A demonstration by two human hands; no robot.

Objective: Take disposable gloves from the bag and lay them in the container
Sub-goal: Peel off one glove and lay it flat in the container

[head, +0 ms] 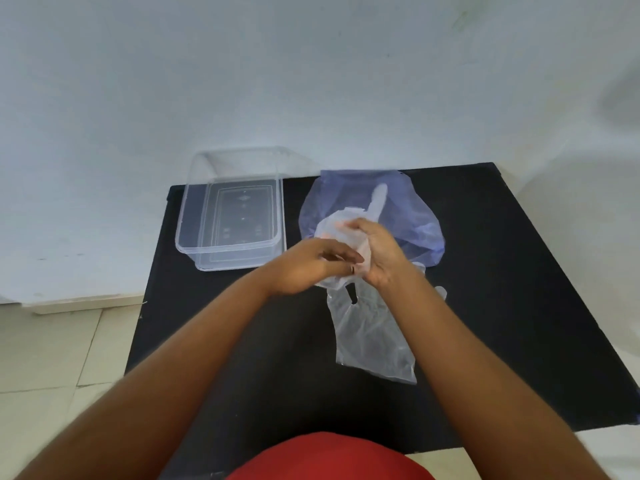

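We're bunching a clear glove [372,337] in both grips, left hand [308,268] and right hand [375,251] closed on it, container [230,216] sitting off to their left.

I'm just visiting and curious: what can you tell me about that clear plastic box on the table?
The box is a see-through rectangular plastic tub with rounded corners and a thin rim. It stands upright and open near the far left corner of the black table, its far end reaching past the table's edge. Nothing seems to lie inside; moulded marks show on its bottom. Neither hand touches it, and the bluish bag lies apart to its right.
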